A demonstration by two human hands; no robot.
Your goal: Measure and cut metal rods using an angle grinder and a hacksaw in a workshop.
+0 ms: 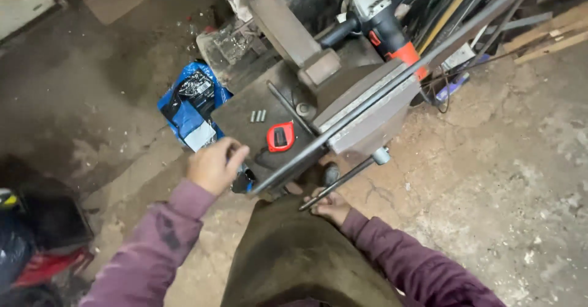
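Observation:
A long dark steel bar (392,80) lies clamped in the jaws of a big grey bench vise (367,108), running from lower left to upper right. My left hand (214,165) is closed near the bar's near end, on a small dark tool with a blue part (244,181). My right hand (331,206) grips the end of the vise's handle rod (343,181) low down by my leg. A red tape measure (280,137) and short grey pins (258,116) rest on the dark steel table top (239,120).
An angle grinder (383,28) with an orange-red body lies behind the vise. A blue bag (190,102) of small parts sits left of the table. Steel bars and wooden strips (545,31) lean at the top right. The floor is cracked concrete (490,178).

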